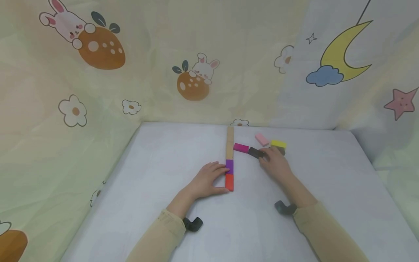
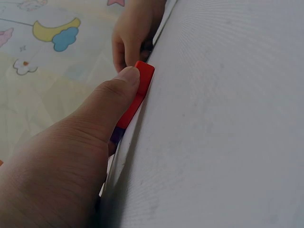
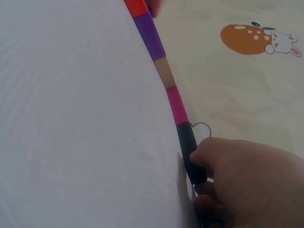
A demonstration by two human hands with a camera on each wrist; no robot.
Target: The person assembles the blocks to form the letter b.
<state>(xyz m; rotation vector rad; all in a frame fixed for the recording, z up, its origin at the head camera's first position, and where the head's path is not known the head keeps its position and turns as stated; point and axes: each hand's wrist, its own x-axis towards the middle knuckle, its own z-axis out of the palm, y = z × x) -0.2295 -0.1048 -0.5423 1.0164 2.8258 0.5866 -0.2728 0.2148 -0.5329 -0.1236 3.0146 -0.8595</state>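
Observation:
A row of wooden blocks runs away from me on the white table: a red block [image 1: 229, 182] nearest, then a purple block [image 1: 230, 166], then natural wood blocks [image 1: 230, 143]. My left hand [image 1: 209, 180] lies along the row's left side, fingers fairly straight, fingertips on the purple block and thumb at the red block's near end. To the right, a magenta block [image 1: 241, 147] slants out from beside the wood, with a black block [image 1: 256, 153] end to end with it. My right hand [image 1: 276, 163] pinches the black block's outer end between thumb and fingers.
Beyond my right hand lie a pink block [image 1: 262, 139] and a yellow block [image 1: 278, 144]; a dark block [image 1: 280, 150] shows partly behind the fingers. A patterned cloth [image 1: 157, 98] hangs around the white table [image 1: 157, 163]. Each wrist wears a black camera mount [image 1: 194, 224].

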